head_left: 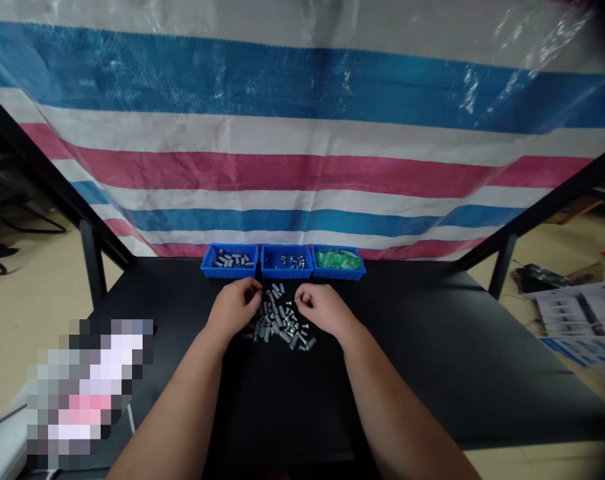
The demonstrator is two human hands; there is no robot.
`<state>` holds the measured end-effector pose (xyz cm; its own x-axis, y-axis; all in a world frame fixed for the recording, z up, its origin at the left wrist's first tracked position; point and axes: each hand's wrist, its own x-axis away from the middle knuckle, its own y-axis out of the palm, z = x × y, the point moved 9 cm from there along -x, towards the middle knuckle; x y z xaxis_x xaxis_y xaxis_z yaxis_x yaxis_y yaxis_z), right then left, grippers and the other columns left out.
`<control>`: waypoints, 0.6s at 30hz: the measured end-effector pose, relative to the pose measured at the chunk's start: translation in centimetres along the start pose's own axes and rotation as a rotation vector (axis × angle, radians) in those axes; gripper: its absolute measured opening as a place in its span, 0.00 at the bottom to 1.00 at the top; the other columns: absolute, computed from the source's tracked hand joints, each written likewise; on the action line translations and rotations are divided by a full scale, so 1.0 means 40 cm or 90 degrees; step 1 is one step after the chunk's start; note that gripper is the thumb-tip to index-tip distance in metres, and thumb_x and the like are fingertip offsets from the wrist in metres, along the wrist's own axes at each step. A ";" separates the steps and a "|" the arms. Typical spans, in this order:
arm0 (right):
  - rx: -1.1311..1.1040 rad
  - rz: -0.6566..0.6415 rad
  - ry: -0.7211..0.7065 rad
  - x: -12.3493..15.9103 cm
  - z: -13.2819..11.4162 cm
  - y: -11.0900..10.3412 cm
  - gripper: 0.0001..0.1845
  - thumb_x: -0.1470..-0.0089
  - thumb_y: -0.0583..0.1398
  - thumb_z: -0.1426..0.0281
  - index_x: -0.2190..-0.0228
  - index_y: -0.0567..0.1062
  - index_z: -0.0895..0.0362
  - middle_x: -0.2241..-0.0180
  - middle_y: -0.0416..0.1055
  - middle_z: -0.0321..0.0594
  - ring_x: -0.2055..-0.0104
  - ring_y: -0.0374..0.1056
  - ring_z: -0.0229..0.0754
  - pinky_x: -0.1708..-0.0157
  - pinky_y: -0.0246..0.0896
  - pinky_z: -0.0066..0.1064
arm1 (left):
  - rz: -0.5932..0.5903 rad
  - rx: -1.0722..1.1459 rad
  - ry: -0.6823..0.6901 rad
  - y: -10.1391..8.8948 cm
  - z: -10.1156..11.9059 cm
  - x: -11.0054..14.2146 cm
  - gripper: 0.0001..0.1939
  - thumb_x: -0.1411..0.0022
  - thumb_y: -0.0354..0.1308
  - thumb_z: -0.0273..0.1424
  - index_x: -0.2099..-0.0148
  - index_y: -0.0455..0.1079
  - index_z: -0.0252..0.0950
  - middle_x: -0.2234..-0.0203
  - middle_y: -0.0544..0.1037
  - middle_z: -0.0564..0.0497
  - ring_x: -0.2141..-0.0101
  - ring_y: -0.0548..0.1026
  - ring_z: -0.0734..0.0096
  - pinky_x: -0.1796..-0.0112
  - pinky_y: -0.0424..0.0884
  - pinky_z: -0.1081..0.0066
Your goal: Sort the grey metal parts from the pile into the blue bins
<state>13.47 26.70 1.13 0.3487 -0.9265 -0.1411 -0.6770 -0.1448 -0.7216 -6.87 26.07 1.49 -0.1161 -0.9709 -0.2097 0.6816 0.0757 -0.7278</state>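
the pile of grey metal screws and short threaded sleeves lies loose on the black table top, between the two hands; its pieces cross at all angles, most on their sides, a few showing a flat head; the lower ones are partly buried, and the hands shade its upper edges; the left hand rests at the pile's left edge, fingers curled in and pinched toward the thumb; the right hand rests at its right edge, fingers loosely curled, tips just above the pieces; the curl hides their insides, so i cannot tell whether either hand has hold of a piece; just beyond the pile stand three blue plastic bins in a row; the left and middle ones hold what look like similar grey pieces, and the right one holds green bagged items, hard to make out; a pixelated blur hides something well left of the pile.
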 end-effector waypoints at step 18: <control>-0.003 -0.283 0.081 0.063 0.041 0.047 0.09 0.55 0.68 0.70 0.67 0.79 0.54 0.74 0.77 0.33 0.73 0.71 0.36 0.73 0.57 0.25 | -0.004 0.000 -0.001 0.005 -0.003 0.001 0.09 0.39 0.56 0.33 0.57 0.75 0.40 0.72 0.78 0.53 0.73 0.74 0.70 0.69 0.65 0.71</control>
<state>14.16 24.65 -1.70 0.5242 -0.8090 0.2659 -0.4828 -0.5396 -0.6897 -6.84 26.09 1.25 -0.1192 -0.9717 -0.2037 0.6813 0.0692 -0.7287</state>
